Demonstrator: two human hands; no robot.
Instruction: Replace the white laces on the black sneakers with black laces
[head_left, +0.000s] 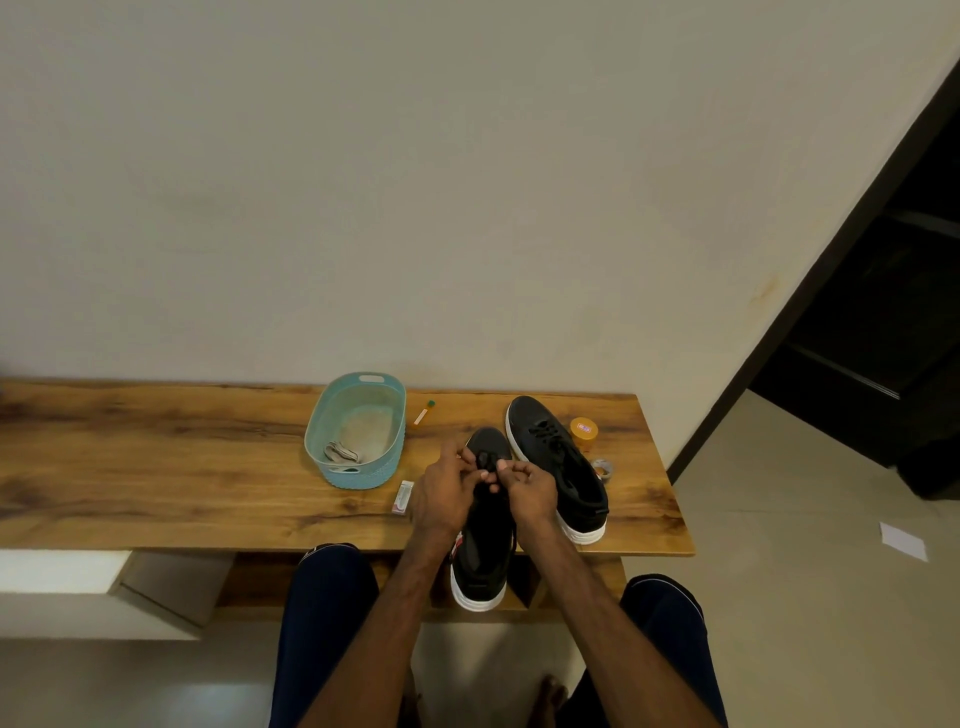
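Two black sneakers with white soles lie on a wooden bench (208, 467). The near sneaker (483, 561) points away from me, its heel hanging over the bench's front edge. My left hand (445, 488) and my right hand (525, 491) meet over its lacing area, each pinching a black lace (485, 460). The far sneaker (558, 462) lies to the right and is laced in black. A white lace (342, 453) lies bundled in the teal basket (332, 410).
A small white packet (403, 497) lies left of my hands. A small stick with a green tip (423, 413) lies behind it. An orange jar (583, 432) and a tape roll (602, 468) sit right of the far sneaker. My knees are below the bench edge.
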